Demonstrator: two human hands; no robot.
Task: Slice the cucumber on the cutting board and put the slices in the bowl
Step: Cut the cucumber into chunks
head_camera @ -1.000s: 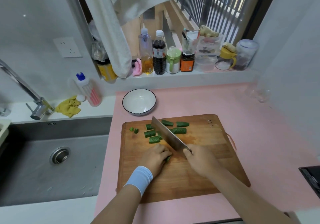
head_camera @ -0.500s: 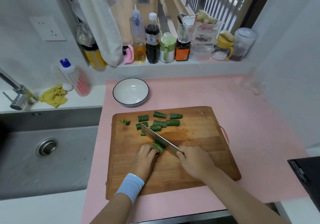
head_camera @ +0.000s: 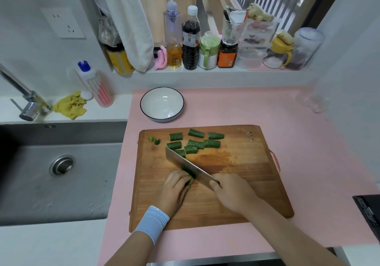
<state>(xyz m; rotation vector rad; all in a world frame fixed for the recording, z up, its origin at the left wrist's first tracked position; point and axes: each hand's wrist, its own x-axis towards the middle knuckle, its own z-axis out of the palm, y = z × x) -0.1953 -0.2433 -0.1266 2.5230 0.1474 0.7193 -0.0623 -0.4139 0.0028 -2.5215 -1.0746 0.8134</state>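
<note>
A wooden cutting board [head_camera: 236, 183] lies on the pink counter. Several cut cucumber pieces [head_camera: 195, 142] sit near its far edge, with two small end bits [head_camera: 154, 140] at the far left. My left hand [head_camera: 174, 189] holds down the remaining cucumber stub [head_camera: 191, 181], mostly hidden under my fingers. My right hand [head_camera: 232, 193] grips the handle of a cleaver [head_camera: 187, 167], whose blade rests down against the stub beside my left fingers. An empty white bowl [head_camera: 162, 103] with a dark rim stands just beyond the board.
A steel sink [head_camera: 61, 169] with a tap [head_camera: 26, 105] lies to the left. Bottles and jars [head_camera: 205, 48] line the window sill behind. A yellow cloth [head_camera: 70, 106] and dish soap bottle [head_camera: 94, 87] sit near the tap. A dark stovetop corner [head_camera: 368, 210] shows at right.
The cleaver came down from a raised position onto the cucumber stub by my left fingers. The camera view shifted, and both hands stayed near the board's middle.
</note>
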